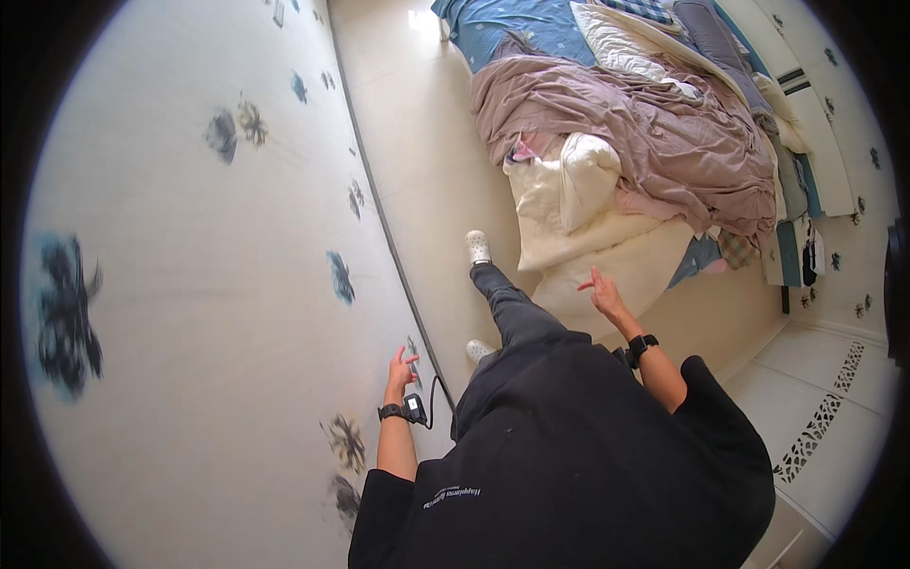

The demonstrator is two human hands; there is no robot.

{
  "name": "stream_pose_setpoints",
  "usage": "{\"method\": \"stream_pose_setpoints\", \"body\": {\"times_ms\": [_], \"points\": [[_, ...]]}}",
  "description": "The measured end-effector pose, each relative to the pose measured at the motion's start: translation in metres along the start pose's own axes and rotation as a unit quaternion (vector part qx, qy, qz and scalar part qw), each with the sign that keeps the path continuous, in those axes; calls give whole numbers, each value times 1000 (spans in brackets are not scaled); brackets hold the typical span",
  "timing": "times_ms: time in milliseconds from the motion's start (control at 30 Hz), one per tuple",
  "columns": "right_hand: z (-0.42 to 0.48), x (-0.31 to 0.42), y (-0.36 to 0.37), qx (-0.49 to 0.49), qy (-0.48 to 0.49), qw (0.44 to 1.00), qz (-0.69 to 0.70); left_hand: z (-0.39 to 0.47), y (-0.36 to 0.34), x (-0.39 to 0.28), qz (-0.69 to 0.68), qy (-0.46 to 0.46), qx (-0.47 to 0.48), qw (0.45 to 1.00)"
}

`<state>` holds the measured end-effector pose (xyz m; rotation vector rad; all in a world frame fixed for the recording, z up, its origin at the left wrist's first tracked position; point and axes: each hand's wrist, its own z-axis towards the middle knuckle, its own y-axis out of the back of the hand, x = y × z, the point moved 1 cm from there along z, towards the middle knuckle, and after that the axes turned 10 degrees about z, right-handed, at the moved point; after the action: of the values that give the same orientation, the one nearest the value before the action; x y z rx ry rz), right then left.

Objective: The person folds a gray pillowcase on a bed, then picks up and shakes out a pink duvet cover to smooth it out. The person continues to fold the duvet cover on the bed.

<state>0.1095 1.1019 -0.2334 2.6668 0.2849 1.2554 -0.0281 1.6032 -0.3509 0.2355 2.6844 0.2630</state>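
My left hand is held out beside the patterned wall, fingers apart and nothing in it. A dark band with a small device and a cable is strapped to that wrist. On the other side, my right hand also holds nothing, and some of its fingers are extended. It appears in front of a cream quilt hanging off the bed; whether it touches the cloth I cannot tell. A black watch is on the right wrist. A crumpled mauve blanket lies over the quilt.
Along my left runs a white wall with dark flower prints. A strip of tiled floor separates it from the bed. Blue bedding, a white pillow and a headboard are farther off. White cabinet doors stand at right.
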Motion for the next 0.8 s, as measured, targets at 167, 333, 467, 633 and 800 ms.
{"method": "stream_pose_setpoints", "body": {"times_ms": [167, 333, 467, 633, 800], "points": [[75, 6, -16, -23, 14, 1000, 3, 57, 28, -77, 1, -20, 45, 999], [162, 97, -27, -50, 94, 993, -42, 82, 76, -231, 42, -50, 66, 996], [210, 185, -36, -45, 112, 991, -65, 108, 104, -350, 9, -144, 80, 986], [264, 246, -40, -99, 112, 988, -47, 163, 125, -462, 59, -150, 180, 970], [294, 195, -47, -183, 92, 976, -73, 234, 140, -534, 107, -75, 194, 972]]}}
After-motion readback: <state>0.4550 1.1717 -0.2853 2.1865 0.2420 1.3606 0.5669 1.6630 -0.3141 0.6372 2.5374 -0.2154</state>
